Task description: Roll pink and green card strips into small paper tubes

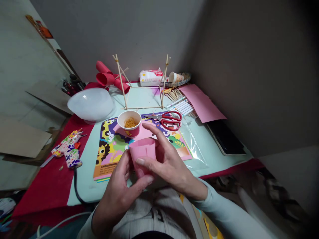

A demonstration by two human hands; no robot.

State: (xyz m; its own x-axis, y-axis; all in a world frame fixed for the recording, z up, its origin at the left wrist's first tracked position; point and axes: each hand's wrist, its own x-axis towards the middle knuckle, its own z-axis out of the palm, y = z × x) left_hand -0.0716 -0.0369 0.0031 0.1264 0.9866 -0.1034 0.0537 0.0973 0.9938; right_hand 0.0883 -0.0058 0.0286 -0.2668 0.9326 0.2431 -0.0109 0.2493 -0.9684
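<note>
A pink paper tube [141, 149], open at the top, is held upright between both hands at the table's near edge. My left hand [122, 189] wraps its lower left side, thumb across the bottom front. My right hand [166, 159] grips it from the right, thumb on the front and index finger raised beside the rim. Just beyond stands a paper cup [132, 130] with yellow rubber bands inside, on a colourful paper pad [109, 157]. Red-handled scissors [171, 120] lie across the pad's far edge.
A wooden stick frame [125, 93] stands behind the cup. Red paper rolls [106, 79], a white bowl [91, 104] and a patterned glue gun [71, 149] are at left. Markers [183, 107], pink paper [203, 104] and a dark flat item [224, 137] lie at right.
</note>
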